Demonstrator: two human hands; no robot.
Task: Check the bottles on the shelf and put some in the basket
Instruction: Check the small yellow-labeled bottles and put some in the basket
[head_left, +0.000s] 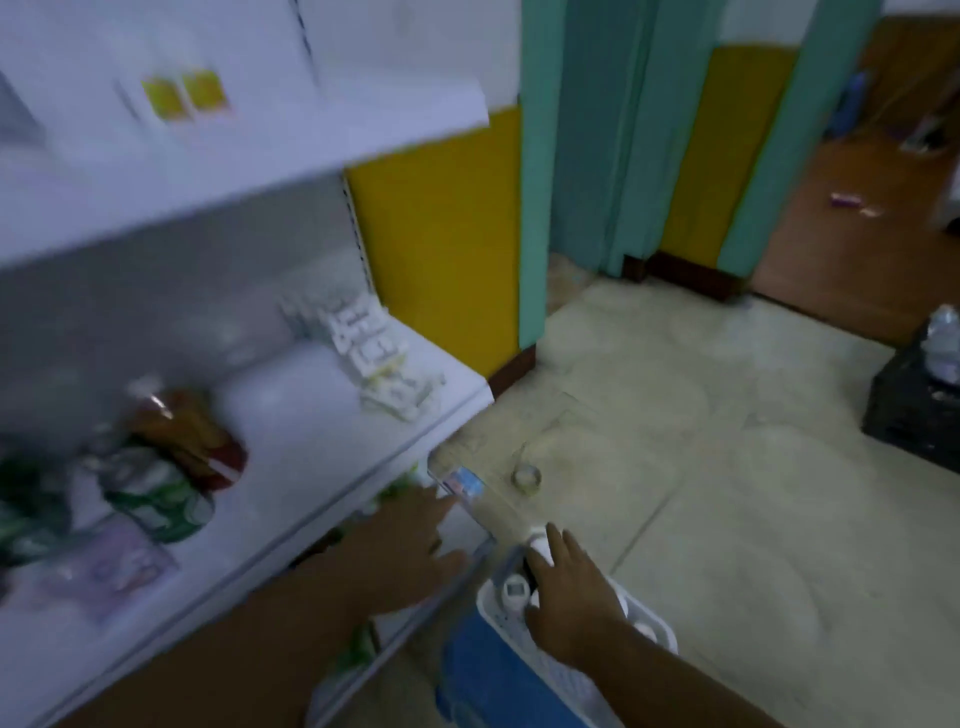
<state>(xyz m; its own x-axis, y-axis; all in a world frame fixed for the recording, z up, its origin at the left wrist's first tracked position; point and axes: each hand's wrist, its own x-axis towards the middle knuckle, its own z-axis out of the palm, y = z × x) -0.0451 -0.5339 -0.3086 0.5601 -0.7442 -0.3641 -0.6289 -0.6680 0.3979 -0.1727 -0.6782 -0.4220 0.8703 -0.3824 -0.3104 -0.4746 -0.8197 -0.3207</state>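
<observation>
Down in the head view, your left hand (410, 540) is spread, fingers straight, holding nothing at the front edge of the shelf (322, 431). Your right hand (566, 597) lies open, fingers splayed over the white bottles (514, 592) standing in the basket (566, 691) beside the shelf.

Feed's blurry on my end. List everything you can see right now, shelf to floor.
shelf unit: one, white, left
tags: two, yellow, upper shelf edge
small cartons: blurred cluster, white, back right of lower shelf
packs: count blurred, green and white, lower shelf left
pack: one, red-brown, behind those
flat packet: one, pale purple, shelf front
basket: one, white, bottom centre beside shelf
bottles: at least two, white, in basket
ring-like object: one, pale, floor
crate: one, black, right edge
clear bottle: one, at crate
curtain: teal, behind
left hand: fingers straight, at shelf front
right hand: over basket's bottles, grip unclear
</observation>
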